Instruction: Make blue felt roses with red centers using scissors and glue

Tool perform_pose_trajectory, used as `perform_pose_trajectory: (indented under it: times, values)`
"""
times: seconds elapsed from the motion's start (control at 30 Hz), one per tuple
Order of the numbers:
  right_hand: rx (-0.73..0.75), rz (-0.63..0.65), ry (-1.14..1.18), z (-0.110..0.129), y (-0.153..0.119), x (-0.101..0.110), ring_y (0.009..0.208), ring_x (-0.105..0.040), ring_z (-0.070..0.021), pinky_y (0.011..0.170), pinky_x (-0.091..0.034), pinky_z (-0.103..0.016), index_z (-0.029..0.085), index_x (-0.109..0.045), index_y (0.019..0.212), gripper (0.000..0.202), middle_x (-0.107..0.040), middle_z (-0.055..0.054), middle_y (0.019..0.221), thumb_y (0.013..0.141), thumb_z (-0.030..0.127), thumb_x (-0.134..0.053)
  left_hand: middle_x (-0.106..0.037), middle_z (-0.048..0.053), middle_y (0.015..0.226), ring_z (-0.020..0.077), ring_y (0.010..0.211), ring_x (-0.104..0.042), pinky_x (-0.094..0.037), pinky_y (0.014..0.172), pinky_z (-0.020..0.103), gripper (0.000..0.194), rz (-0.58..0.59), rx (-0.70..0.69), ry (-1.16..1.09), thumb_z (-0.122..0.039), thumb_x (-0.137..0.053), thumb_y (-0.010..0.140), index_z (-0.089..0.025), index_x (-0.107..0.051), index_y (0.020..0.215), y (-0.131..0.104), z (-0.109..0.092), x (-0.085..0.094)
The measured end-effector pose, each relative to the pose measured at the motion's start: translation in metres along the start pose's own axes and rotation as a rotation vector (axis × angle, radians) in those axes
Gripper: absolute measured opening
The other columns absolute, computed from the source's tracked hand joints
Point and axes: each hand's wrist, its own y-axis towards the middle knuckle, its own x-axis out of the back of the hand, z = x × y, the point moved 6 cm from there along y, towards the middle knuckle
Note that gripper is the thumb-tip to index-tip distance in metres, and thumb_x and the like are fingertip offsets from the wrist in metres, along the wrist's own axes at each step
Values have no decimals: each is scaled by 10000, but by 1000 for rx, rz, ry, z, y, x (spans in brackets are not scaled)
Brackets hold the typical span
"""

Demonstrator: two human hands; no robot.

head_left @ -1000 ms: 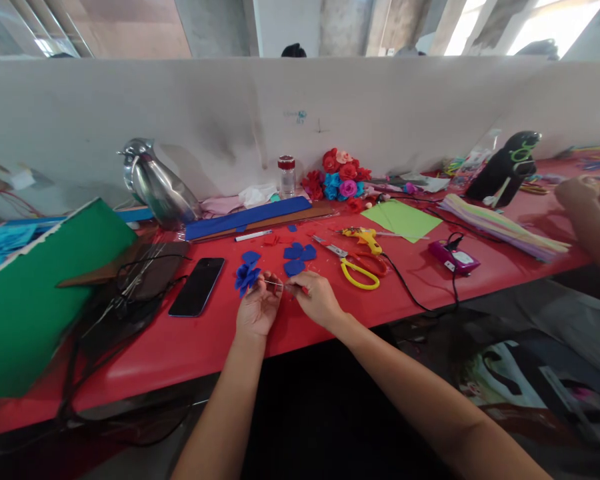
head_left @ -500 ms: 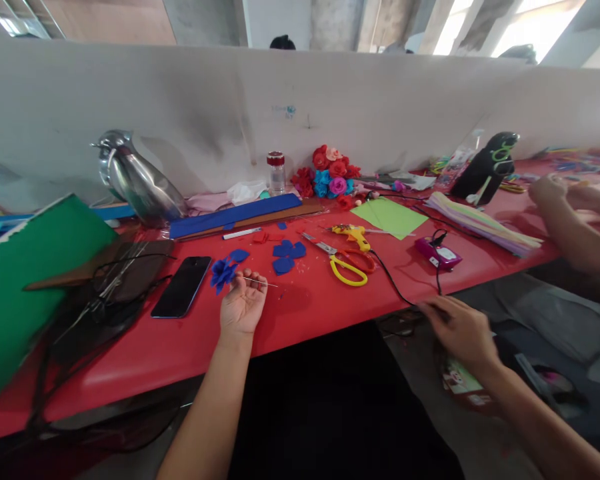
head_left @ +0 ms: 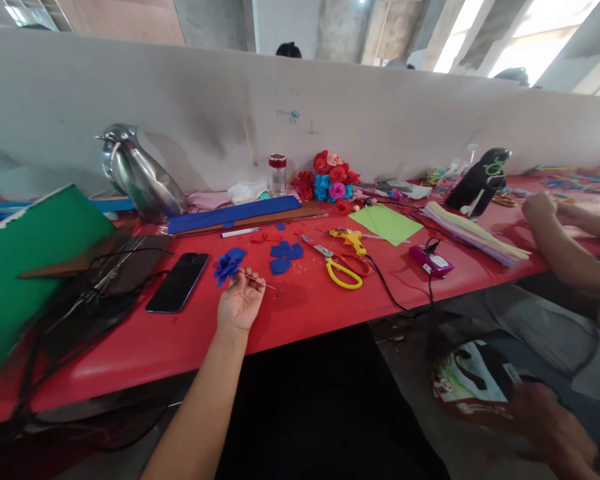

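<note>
My left hand (head_left: pixel 241 299) is closed, palm up, around the thin wire stem of a blue paper flower (head_left: pixel 229 265). The flower head sticks out to the left of my fingers, just over the red table. Loose blue petals (head_left: pixel 285 256) lie a little to the right of that hand. Down at the lower right, below the table edge, my right hand (head_left: pixel 550 420) is dark and smeared by motion, so its fingers cannot be made out. Close by it is a printed bag (head_left: pixel 473 380).
Scissors (head_left: pixel 337 265), a yellow glue gun (head_left: pixel 349 240) with its cord, and a purple box (head_left: pixel 431 260) lie on the table (head_left: pixel 300 313). A phone (head_left: pixel 179 283) is at left. Behind stand a metal jug (head_left: pixel 140 177) and paper flowers (head_left: pixel 333 177). Another person's hands (head_left: pixel 540 207) are at far right.
My right hand has moved down and right, away from the cord at the table edge toward the printed bag. The flower has turned slightly in my left hand, which stays in place.
</note>
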Motion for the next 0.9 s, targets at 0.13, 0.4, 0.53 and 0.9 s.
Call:
perform_pose_trajectory:
  times: [0.13,0.4,0.53,0.9]
  values:
    - [55,-105,-55,71,34,-15,707,-667,-283,608,-478,-441,323,-643,768,275,-712,-178,866,815,470,-415,-601,-15,709,93,672,-556,-467,662,236,151,-16,14,-6,-77,-725,726,-190,-655,655,-1,-1,2]
    - [480,271,84,266,86,-105,965,-626,-221,888,-468,-339,189,-696,952,215,-704,-91,1003,856,224,-506,-578,-25,705,79,628,-538,-458,609,212,157,-22,0,0,-63,-745,691,-172,-632,682,1,-4,2]
    - [417,444,-49,297,95,-134,1033,-597,-234,902,-438,-323,189,-671,1055,246,-672,-95,1074,848,221,-540,-571,-19,705,85,634,-545,-469,610,216,157,-35,14,-2,-51,-728,695,-156,-614,676,0,-4,3]
    - [356,582,-132,302,82,-153,719,-588,-136,670,-418,-238,155,-676,860,155,-597,-82,985,832,268,-575,-573,-24,700,75,616,-541,-453,573,197,162,20,0,32,-66,-734,696,-180,-620,674,1,-3,1]
